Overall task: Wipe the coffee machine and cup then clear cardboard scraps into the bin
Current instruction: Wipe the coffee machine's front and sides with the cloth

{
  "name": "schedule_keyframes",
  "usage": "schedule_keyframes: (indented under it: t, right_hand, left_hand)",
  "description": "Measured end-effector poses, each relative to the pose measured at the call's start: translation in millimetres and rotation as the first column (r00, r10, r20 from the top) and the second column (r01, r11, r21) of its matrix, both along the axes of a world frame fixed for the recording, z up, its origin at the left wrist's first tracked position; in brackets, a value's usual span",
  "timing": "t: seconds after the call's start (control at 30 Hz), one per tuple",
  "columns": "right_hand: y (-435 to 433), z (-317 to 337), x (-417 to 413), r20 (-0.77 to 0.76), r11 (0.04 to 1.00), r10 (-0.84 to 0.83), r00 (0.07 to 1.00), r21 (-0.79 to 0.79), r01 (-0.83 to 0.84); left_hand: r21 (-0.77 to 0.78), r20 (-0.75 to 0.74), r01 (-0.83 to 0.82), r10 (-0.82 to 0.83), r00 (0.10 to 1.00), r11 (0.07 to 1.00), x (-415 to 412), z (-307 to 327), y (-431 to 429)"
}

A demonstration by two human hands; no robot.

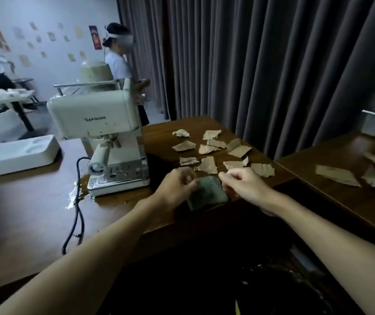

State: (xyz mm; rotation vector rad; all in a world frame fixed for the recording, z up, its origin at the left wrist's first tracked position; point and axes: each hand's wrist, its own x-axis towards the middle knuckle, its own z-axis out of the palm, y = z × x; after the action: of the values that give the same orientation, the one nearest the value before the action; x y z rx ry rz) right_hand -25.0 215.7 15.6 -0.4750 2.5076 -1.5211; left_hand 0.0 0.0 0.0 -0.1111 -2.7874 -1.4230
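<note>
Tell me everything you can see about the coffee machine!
The coffee machine is cream-white with a rounded top, dark lettering, a metal rail above, and a silvery button panel and tray at its base. A handle with a round end pokes forward. It stands upright on the wooden table, left of the cardboard scraps. A black cord trails beside it, past a wet spill.

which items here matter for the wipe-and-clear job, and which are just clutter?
Job: cream coffee machine; grey-green cloth held in left hand and right hand; torn brown cardboard scraps.
Lying about: white moulded tray; grey pleated curtain.
</note>
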Motion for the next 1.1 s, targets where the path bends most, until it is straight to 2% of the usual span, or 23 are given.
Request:
schedule_keyframes:
  t: [0.07, 0.17, 0.3, 0.5, 0.6, 0.67, 0.77, 0.83, 0.9, 1.0, 1.1]
  right_hand:
    - [-12, -11, -2, -0.019, 0.992, 0.053, 0.998, 0.117, -0.051]
    - [-21, -30, -9, -0.049, 0.972, 0.073, 0.996, 0.226, -0.06]
    - [-20, -40, -16, -0.09, 0.925, 0.094, 0.991, 0.376, -0.054]
    - [-25, -50, -21, -0.225, 0.858, 0.149, 0.963, 0.514, -0.013]
    - [-28, -44, -19, -0.273, 0.838, 0.18, 0.945, 0.545, -0.002]
    - [-28, -36, -18, -0.306, 0.886, 0.157, 0.939, 0.463, 0.003]
    - [-31, -15, -15, -0.253, 0.982, 0.073, 0.965, 0.185, -0.026]
    - [-36, 2, -12, -0.236, 0.999, 0.007, 0.972, -0.042, -0.017]
    - [-41, 18, -9, -0.279, 0.98, -0.083, 0.957, -0.196, 0.028]
    - [-53, 41, -1, -0.343, 0.959, -0.159, 0.926, -0.275, 0.063]
    - [-70, 59, 12, -0.387, 0.951, -0.129, 0.913, -0.308, 0.004]
  left_hand:
    - [-0.209, -0.065, 0.011, -0.025, 0.998, 0.978, 2, -9, -6]
    - [-0.267, -0.043, 0.024, -0.037, 0.998, 0.963, 5, -23, -6]
    - [-0.463, -0.101, -0.033, -0.016, 0.995, 0.886, 6, -32, -4]
    - [-0.523, -0.133, -0.037, -0.038, 0.99, 0.852, 3, -29, 1]
    - [-0.485, -0.125, -0.019, -0.048, 0.991, 0.875, 10, -27, 2]
    - [-0.356, -0.146, -0.022, -0.032, 0.989, 0.934, 15, -21, -1]
    - [-0.154, -0.217, -0.092, 0.057, 0.974, 0.984, 17, 1, -4]
    - [-0.062, -0.278, -0.144, 0.122, 0.953, 0.988, 17, 18, -4]
    - [0.015, -0.357, -0.204, 0.195, 0.913, 0.979, 18, 37, -5]
    - [0.087, -0.421, -0.27, 0.281, 0.863, 0.959, 22, 61, -12]
    - [0.133, -0.459, -0.312, 0.338, 0.821, 0.94, 27, 79, -22]
